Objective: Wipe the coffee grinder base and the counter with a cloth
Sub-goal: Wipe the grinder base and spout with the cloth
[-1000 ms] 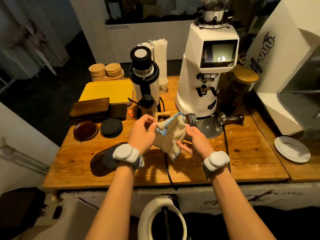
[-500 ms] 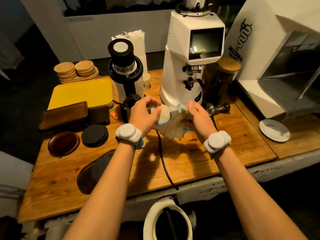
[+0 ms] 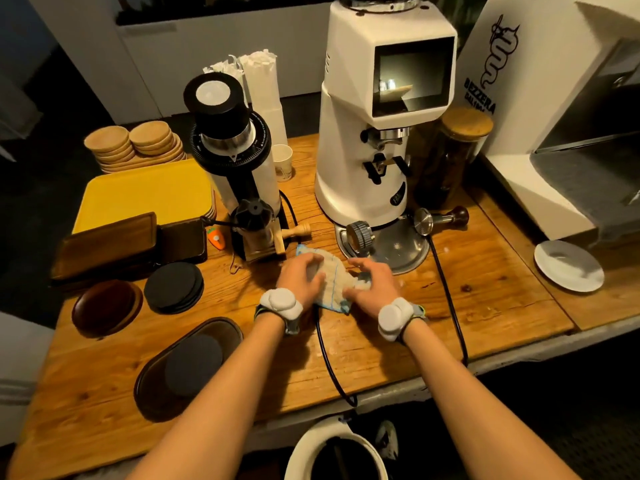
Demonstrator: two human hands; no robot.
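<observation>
Both forearms run out of view below. On the grainy wooden counter (image 3: 485, 299), left hand (image 3: 300, 276) and right hand (image 3: 372, 282) press splayed fingers onto a nubby, blue-edged cloth (image 3: 333, 285), partly hiding it. Beyond, the white grinder's (image 3: 377, 133) round metal base (image 3: 398, 247); its top is cropped.

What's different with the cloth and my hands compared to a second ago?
Both hands, left hand and right hand, brought the beige blue-edged cloth down from mid-air and now press it flat on the wooden counter. The white coffee grinder stayed put.
</observation>
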